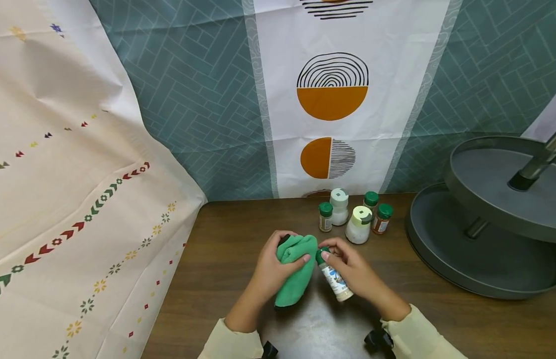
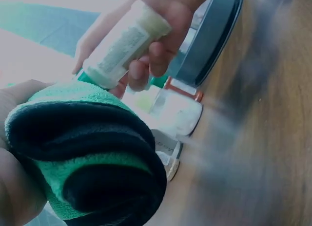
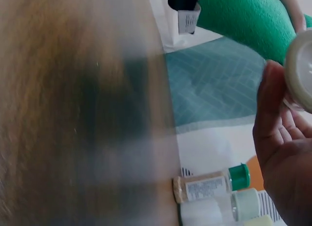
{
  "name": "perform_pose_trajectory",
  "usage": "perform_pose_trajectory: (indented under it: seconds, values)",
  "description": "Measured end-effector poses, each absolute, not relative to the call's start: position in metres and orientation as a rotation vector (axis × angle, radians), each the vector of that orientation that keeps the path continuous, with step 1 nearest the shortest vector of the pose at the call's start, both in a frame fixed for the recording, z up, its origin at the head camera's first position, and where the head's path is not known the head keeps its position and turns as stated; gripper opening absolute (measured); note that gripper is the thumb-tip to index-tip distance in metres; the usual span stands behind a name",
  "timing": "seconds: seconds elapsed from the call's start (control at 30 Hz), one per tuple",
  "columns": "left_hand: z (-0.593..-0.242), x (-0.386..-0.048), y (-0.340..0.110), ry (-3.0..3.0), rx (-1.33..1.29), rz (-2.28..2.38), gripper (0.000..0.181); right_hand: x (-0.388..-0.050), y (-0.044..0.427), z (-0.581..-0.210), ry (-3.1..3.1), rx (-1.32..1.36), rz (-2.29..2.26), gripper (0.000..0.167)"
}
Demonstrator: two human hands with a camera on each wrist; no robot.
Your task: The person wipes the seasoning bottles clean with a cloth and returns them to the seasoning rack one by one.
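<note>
The shaker bottle (image 1: 335, 281) hung in the air above the bench (image 1: 224, 254), tilted, its green cap toward the wall and its pale base toward the person. The right hand (image 1: 351, 267) had its grip on the cap end, thumb and fingers pinching there, probably so that the labelled body and base stayed uncovered. Just beside the cap, the left hand (image 1: 273, 267) grasped a folded green cloth (image 1: 298, 271), dark on its other face; the thumb lay across the front, likely to keep the folds bunched as a pad. Whether the cloth touched the cap could not be told.

Beyond the hands, five more containers stood upright in a close group: a small green-capped jar (image 1: 325, 218), a white-capped shaker (image 1: 339, 209), a yellow-capped shaker (image 1: 358, 228), a rear green-capped jar (image 1: 370, 200) and a reddish jar (image 1: 382, 220). They sat near the back edge, perhaps to leave working room in front.

The bench was brown wood grain, with a pale sheen between the forearms. A dark two-tiered stand (image 1: 477, 286) occupied its right side. Behind hung a teal patterned cloth (image 1: 193, 99) with a white panel; a cream embroidered cloth (image 1: 80, 189) draped down the left.
</note>
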State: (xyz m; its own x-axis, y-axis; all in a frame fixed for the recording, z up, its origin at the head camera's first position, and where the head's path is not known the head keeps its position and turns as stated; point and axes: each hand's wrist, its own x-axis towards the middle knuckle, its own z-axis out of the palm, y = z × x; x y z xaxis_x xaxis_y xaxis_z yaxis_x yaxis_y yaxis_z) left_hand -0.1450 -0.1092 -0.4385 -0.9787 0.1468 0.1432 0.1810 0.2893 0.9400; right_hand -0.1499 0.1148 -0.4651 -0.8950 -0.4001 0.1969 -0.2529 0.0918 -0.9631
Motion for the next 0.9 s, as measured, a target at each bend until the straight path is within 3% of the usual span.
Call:
perform_pose_trajectory:
  seconds: [0.63, 0.9]
  values:
    - [-0.442, -0.118, -0.075, -2.515, -0.821, -1.581, 0.044, -0.150, 0.106, -0.468, 2.026, -0.081, -2.344, 0.036]
    - [-0.444, -0.121, -0.076, -2.510, -0.759, -1.562, 0.042, -0.152, 0.108, -0.466, 1.994, -0.061, -2.225, 0.040]
